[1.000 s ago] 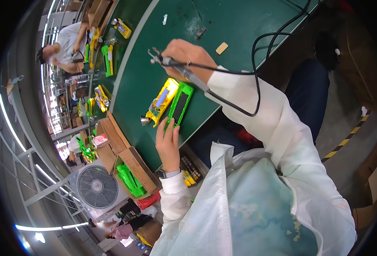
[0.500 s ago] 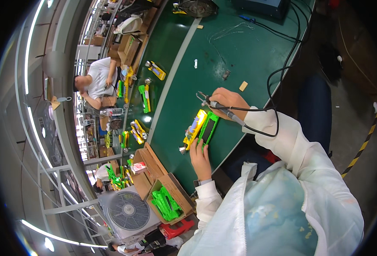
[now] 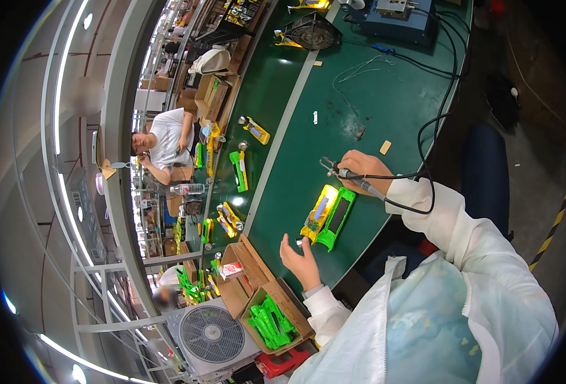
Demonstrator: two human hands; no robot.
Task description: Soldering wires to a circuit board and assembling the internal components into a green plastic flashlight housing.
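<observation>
My right hand (image 3: 358, 168) is closed round the grey handle of a soldering iron (image 3: 374, 191); its metal tip reaches out to the left above the green workbench (image 3: 283, 208). Below it lie two long plastic housings side by side. A yellow housing (image 3: 320, 211) has small parts inside, and a green housing (image 3: 338, 219) with a dark inner face sits to its right. At the near end of the yellow one, my left hand (image 3: 302, 264) has its thumb and forefinger about a small silver lamp head (image 3: 300, 243).
A blue box-shaped unit (image 3: 398, 25) with cables stands at the far right. Several yellow and green lamps (image 3: 239, 169) lie along the left. An open carton (image 3: 267, 313) of green housings and a large fan (image 3: 212, 333) are at the near left. A person (image 3: 167, 137) sits across.
My left hand has left the green housing and moved to the silver lamp head. The view has shifted, so the scene sits lower and further right. The soldering iron stays in my right hand.
</observation>
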